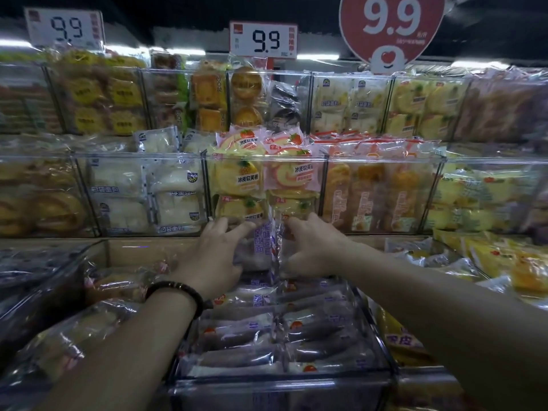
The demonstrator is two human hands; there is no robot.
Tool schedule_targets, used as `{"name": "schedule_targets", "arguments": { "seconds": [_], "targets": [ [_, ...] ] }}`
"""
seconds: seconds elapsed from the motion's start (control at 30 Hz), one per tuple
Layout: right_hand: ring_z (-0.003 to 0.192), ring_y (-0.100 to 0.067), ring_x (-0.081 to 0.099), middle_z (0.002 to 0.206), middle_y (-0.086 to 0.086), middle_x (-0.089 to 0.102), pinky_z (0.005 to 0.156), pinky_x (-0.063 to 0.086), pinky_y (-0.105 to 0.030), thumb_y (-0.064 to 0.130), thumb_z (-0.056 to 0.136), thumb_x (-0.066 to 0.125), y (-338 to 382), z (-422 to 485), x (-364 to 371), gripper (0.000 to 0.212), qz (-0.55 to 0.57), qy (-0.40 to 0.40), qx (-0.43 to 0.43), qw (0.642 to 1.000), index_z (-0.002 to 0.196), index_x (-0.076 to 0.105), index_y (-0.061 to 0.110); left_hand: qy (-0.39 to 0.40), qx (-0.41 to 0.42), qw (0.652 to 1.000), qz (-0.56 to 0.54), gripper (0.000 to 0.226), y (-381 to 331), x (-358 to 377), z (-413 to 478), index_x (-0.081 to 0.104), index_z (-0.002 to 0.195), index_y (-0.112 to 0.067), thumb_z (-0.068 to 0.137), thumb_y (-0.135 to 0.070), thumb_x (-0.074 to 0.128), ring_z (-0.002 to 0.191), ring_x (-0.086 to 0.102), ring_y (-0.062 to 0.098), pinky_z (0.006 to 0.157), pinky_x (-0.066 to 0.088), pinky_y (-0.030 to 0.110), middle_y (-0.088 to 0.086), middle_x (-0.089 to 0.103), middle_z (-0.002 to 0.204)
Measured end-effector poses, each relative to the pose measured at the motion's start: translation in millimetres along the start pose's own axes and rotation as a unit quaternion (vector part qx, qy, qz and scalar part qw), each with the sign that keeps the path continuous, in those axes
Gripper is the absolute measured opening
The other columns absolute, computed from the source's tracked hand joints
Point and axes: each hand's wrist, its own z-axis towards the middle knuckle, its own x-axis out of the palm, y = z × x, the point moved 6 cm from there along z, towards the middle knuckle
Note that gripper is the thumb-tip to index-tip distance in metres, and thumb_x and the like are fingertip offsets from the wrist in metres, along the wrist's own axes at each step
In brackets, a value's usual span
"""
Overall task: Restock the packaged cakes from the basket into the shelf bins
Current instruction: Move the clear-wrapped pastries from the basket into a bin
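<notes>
Centre price card (263, 40), left price card (63, 28), round red 9.9 sign (391, 25)

One camera only, worn on my head, faces forward and down at the shelf bins (267, 158) from close up (wide-angle, so the edges bow). My left hand (213, 253) and right hand (314, 250) meet on a packet (262, 247) at frame centre.

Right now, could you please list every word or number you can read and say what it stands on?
"9.9": left white price card.
"9.9": middle white price card.
"9.9": red round sign.
"冰皮软芙卷": yellow roll pack and pink roll pack.
"口袋面包": white bread pack.
Too blurred to read: the print on the purple pack held by the left hand and right hand; also the small print on the price cards.
</notes>
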Motion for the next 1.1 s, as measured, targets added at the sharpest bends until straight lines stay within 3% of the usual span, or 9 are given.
{"name": "schedule_targets", "arguments": {
  "seconds": [0.1,0.33,0.43,0.53,0.7,0.77,0.87,0.97,1.1],
  "targets": [
    [0.115,-0.033,0.055,0.131,-0.008,0.047,0.097,0.053,-0.048,0.068,0.089,0.061,-3,1,2,0.072,-0.021,-0.008,0.012,1.000,0.142,0.044,0.022,-0.014,0.001,1.000,0.006,0.078,1,0,2,0.039,0.150,-0.048,0.088,-0.013,0.070,0.134,0.041,0.018,0.096,0.056,0.040,-0.007,0.044,0.142],
    [0.087,-0.031,0.057,0.116,-0.013,0.047,0.076,0.057,-0.044,0.034,0.103,0.058,-7,15,1,0.030,-0.045,-0.112,0.090,0.989,0.121,0.060,0.010,-0.042,0.015,0.999,0.010,0.071,-4,-5,-1,0.051,0.138,-0.053,0.086,-0.009,0.071,0.128,0.044,0.015,0.076,0.049,0.028,-0.013,0.047,0.136],
    [0.089,-0.030,0.053,0.113,-0.011,0.045,0.081,0.056,-0.044,0.030,0.099,0.065,-2,18,11,0.031,-0.025,-0.091,0.068,0.993,0.122,0.060,0.010,-0.040,0.032,0.999,0.015,0.071,-3,-4,-3,0.049,0.144,-0.051,0.088,-0.013,0.071,0.130,0.043,0.017,0.085,0.052,0.030,-0.010,0.046,0.139],
    [0.096,-0.028,0.057,0.119,-0.010,0.047,0.088,0.058,-0.047,0.044,0.089,0.072,-10,18,8,0.048,0.023,-0.072,0.048,0.996,0.123,0.053,0.016,-0.034,0.050,0.998,-0.007,0.076,-5,-6,-4,0.037,0.150,-0.059,0.091,-0.028,0.073,0.133,0.041,0.019,0.100,0.053,0.039,-0.008,0.045,0.142],
    [0.092,-0.019,0.053,0.120,-0.006,0.041,0.065,0.049,-0.026,0.045,0.081,0.082,-29,6,-15,0.064,0.091,-0.088,0.036,0.991,0.127,0.044,0.020,-0.036,0.036,0.996,0.080,0.058,-19,-7,-2,0.031,0.151,-0.064,0.101,-0.046,0.056,0.128,0.040,0.024,0.098,0.049,0.040,-0.006,0.043,0.152],
    [0.087,-0.014,0.051,0.117,-0.004,0.047,0.058,0.039,-0.023,0.044,0.083,0.082,-31,-1,-24,0.056,0.079,-0.098,0.020,0.992,0.121,0.049,0.022,-0.036,0.030,0.992,0.114,0.055,-22,-5,-1,0.031,0.152,-0.063,0.103,-0.048,0.052,0.128,0.039,0.026,0.097,0.047,0.040,-0.003,0.042,0.154],
    [0.087,-0.010,0.054,0.106,0.004,0.056,0.065,0.047,-0.026,0.046,0.088,0.078,-30,-24,-33,0.039,0.087,-0.123,-0.012,0.988,0.113,0.057,0.024,-0.030,0.036,0.991,0.126,0.056,-24,-5,-4,0.029,0.153,-0.062,0.103,-0.047,0.050,0.130,0.039,0.028,0.101,0.047,0.041,0.000,0.041,0.155],
    [0.088,-0.008,0.057,0.098,0.011,0.059,0.076,0.054,-0.028,0.042,0.092,0.074,-35,-69,-46,0.023,0.110,-0.173,-0.048,0.978,0.107,0.063,0.028,0.000,0.021,0.997,0.071,0.059,-22,-10,-7,0.036,0.152,-0.058,0.099,-0.046,0.059,0.136,0.038,0.026,0.110,0.045,0.044,-0.001,0.040,0.156],
    [0.083,0.001,0.060,0.086,0.019,0.064,0.068,0.047,-0.018,0.033,0.093,0.074,-47,-158,-62,0.012,0.132,-0.247,-0.095,0.955,0.088,0.063,0.036,0.000,0.043,0.999,0.029,0.060,-32,-37,-11,0.047,0.145,-0.058,0.093,-0.045,0.073,0.136,0.047,0.025,0.109,0.048,0.048,-0.005,0.044,0.151]
  ]
}}
